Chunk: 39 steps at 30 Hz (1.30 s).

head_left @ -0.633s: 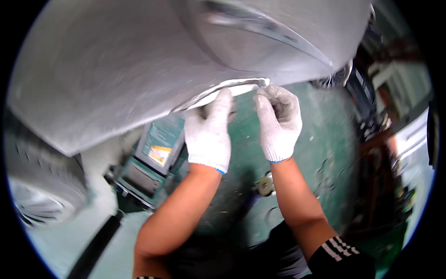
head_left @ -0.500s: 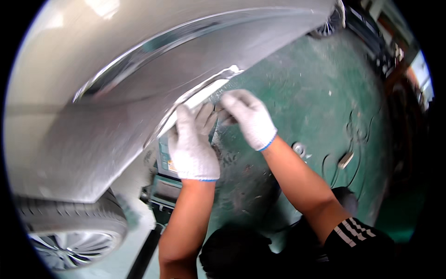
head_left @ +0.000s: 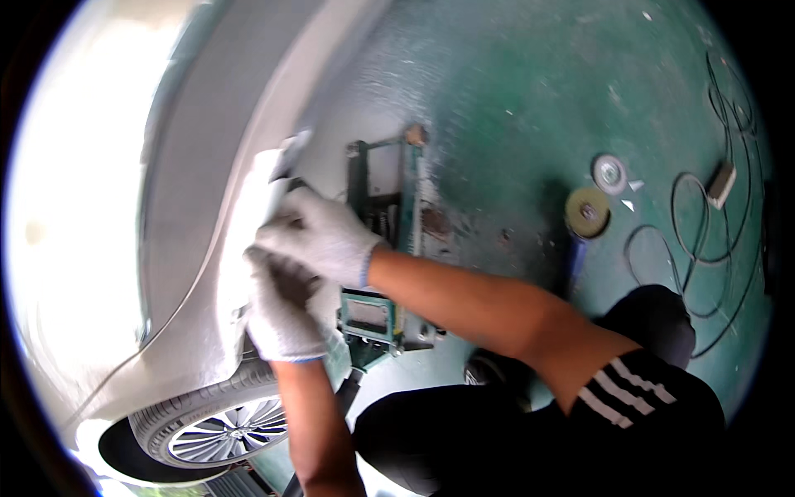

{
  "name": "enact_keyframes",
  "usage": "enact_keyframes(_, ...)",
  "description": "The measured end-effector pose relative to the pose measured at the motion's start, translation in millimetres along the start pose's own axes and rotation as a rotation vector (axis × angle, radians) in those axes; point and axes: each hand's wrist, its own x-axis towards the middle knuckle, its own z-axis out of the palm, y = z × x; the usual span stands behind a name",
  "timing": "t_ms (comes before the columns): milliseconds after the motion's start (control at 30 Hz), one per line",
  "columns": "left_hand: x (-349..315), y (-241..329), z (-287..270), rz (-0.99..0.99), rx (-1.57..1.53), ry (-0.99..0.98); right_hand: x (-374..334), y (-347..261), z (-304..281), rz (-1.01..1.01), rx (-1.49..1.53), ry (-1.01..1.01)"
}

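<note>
Both my hands, in white knit gloves, work at the lower sill of a silver car. My right hand is closed, its fingers pressed together against the sill edge. Just beyond its fingertips a small dark spot and a ragged bright edge show, blurred. Nearer to me, my left hand has its fingers curled up by the sill, directly below the right one. Whatever either hand pinches is hidden by the gloves. A bare whitish strip runs along the panel beside them.
A green floor jack stands under the car edge, beside my forearms. The car's wheel is at the lower left. On the green floor at right lie an angle grinder, a spare disc, a power strip and looped cables.
My view has swung, bringing the jack, grinder and wheel further into sight. My right hand has moved left, above my left hand at the sill; before, the hands were side by side.
</note>
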Motion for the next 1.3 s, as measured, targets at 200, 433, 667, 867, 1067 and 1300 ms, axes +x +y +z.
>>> enact_keyframes(200, -22, 35, 23, 0.769, 1.09, 0.151, 4, 7, 1, -0.063, -0.117, 0.19)
enact_keyframes(433, -1, 60, 27, 1.102, 1.637, 0.282, 8, -10, -19, -0.079, -0.09, 0.141)
enact_keyframes(667, 11, 47, 19, 1.056, 1.561, 0.379, 25, -18, -113, 0.114, -0.534, -0.147)
enact_keyframes(867, 13, 46, 19, 1.056, 1.575, 0.393, -4, -23, -361, 0.601, -1.527, -0.166)
enact_keyframes(1067, 15, 43, 10, 1.075, 1.601, 0.482, -224, -76, -549, 0.821, -1.686, 0.131)
enact_keyframes(1300, 22, 51, 40, 1.421, 1.569, 0.349, -381, -12, -563, 0.63, -1.712, 0.415)
